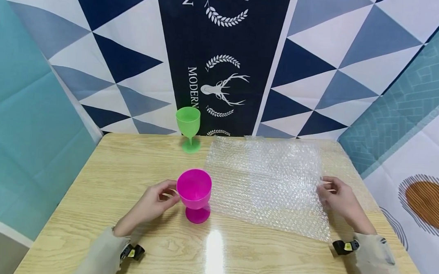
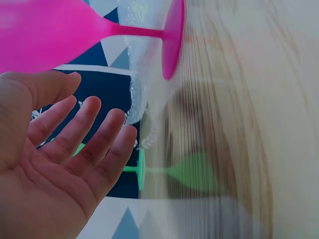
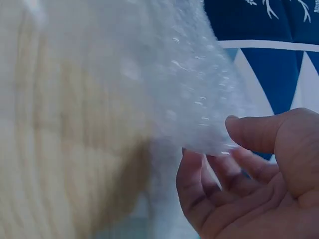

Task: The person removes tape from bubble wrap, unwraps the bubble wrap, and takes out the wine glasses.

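Observation:
A bright pink goblet (image 1: 194, 189) stands upright on the table, just left of a clear sheet of bubble wrap (image 1: 269, 180). Beside its bowl is my left hand (image 1: 158, 197), fingers loosely bent. In the left wrist view that palm (image 2: 50, 184) faces up with nothing in it, and the goblet's bowl (image 2: 45, 35) is above the thumb. At the sheet's right edge, my right hand (image 1: 340, 199) pinches the bubble wrap. The right wrist view shows the thumb over the wrap (image 3: 184, 74) and the fingers under its edge.
Behind the pink goblet, a green goblet (image 1: 189, 123) stands upright near the table's back edge. The wooden table (image 1: 130, 161) backs onto a patterned cloth (image 1: 223, 43), with more cloth hanging at both sides. Small cameras (image 1: 345, 246) sit on both wrists.

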The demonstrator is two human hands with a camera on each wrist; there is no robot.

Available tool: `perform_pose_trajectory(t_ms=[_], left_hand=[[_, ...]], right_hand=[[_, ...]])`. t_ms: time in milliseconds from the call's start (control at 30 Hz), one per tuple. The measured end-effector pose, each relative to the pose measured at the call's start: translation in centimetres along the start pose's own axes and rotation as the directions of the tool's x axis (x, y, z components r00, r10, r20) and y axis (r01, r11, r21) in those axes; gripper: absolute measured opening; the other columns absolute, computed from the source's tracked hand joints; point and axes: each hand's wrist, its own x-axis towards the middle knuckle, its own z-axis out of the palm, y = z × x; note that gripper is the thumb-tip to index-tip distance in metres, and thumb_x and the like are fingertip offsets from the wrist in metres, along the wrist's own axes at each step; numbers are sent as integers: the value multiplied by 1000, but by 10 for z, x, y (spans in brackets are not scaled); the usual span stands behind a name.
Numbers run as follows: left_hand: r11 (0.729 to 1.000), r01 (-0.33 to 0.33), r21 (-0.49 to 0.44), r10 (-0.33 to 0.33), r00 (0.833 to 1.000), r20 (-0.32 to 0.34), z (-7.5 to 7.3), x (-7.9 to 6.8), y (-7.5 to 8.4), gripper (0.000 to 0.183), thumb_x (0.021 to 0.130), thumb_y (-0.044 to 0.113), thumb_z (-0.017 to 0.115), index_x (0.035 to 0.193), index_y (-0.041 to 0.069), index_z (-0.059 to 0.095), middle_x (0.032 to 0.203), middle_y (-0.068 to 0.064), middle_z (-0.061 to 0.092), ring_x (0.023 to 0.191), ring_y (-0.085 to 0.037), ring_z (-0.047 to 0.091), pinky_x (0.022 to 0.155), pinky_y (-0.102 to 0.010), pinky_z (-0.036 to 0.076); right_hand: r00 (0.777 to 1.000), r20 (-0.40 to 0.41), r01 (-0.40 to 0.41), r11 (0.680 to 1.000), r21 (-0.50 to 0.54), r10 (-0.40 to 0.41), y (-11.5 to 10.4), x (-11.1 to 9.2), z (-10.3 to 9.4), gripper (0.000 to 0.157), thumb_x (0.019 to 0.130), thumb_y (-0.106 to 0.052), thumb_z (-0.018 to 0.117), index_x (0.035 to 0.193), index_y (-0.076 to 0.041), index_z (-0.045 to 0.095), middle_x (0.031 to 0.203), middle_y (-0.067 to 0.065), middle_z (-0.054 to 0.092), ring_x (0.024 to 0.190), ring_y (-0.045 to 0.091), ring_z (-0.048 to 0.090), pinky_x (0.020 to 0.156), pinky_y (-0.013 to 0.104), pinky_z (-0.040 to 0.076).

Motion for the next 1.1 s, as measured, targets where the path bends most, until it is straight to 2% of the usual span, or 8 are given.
perform_pose_trajectory(t_ms=[133,233,300,367,467,767,867,1100], left_hand=[[999,22,-29,-22,1000,0,5,1,3,38,95,8,74,131,4,63,113,-14,74,100,-26,73,83,-25,62],[999,36,-40,-37,999,-9,8,2,4,41,92,3,75,132,4,63,114,-14,73,102,-22,72,85,-26,62],[998,44,-45,-44,999,-5,10,4,6,44,91,2,75,133,5,62,114,-13,73,103,-19,71,86,-27,62],[998,49,-50,-49,999,5,12,5,8,47,90,1,75,135,5,61,115,-13,73,104,-18,70,86,-27,62],[996,59,-65,-57,998,25,15,6,9,52,89,1,76,138,5,59,119,-14,71,107,-19,69,87,-27,62],[993,49,-112,-43,998,53,20,2,5,64,85,3,82,143,6,55,126,-17,69,106,-13,66,87,-29,63],[993,52,-110,-46,997,55,24,1,6,66,85,5,82,144,6,54,128,-17,68,109,-20,68,88,-29,63],[992,67,-109,-60,996,66,34,2,6,61,85,7,82,140,3,56,133,-19,65,119,-38,66,94,-29,61]], right_hand=[[998,-63,-17,1000,-18,16,-7,-1,-8,59,108,-30,53,150,7,38,134,35,53,114,47,59,66,11,52],[995,-99,17,998,-60,-23,-17,-2,-12,58,107,-31,56,148,7,41,134,36,54,119,55,55,67,5,46],[990,-114,71,992,-107,-83,-25,-3,-12,55,106,-28,58,146,7,43,132,36,56,118,55,56,75,17,56],[982,-116,133,980,-149,-151,-35,-5,-10,54,104,-25,61,144,8,45,132,37,56,118,54,57,84,38,62],[969,-87,210,958,-196,-231,-48,-7,-3,55,103,-22,64,144,9,45,135,37,55,119,54,55,90,67,54],[952,56,306,911,-277,-302,-64,-15,26,65,98,-29,71,146,7,45,142,37,50,129,55,49,99,70,47],[945,89,326,896,-301,-314,-62,-16,39,67,95,-29,74,144,8,47,141,37,51,129,56,49,103,71,45],[956,142,289,896,-336,-255,-59,-17,58,72,91,-29,79,143,9,47,142,42,45,128,62,46,104,74,42]])
